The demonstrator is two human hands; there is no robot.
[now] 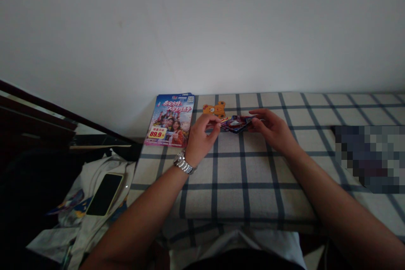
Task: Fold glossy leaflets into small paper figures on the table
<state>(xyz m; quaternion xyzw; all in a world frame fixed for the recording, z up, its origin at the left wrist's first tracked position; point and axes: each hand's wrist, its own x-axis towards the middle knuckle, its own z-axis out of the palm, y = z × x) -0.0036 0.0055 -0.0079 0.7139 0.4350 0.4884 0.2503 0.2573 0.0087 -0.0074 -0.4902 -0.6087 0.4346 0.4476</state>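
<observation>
Between my hands is a small folded piece of printed paper, dark with purple and yellow print, just above or on the checked tablecloth. My left hand, with a metal watch at the wrist, pinches its left end between thumb and fingers. On the other side my right hand grips the right end, thumb in front and fingers behind. Behind my left hand lies an orange bear-shaped figure, partly covered by the fingers. Left of that hand is a stack of printed flyers.
A white wall rises at the table's back edge. Off the left side, a phone rests on pale cloth and bags. At the right lies a dark flat item, partly blurred out by pixels.
</observation>
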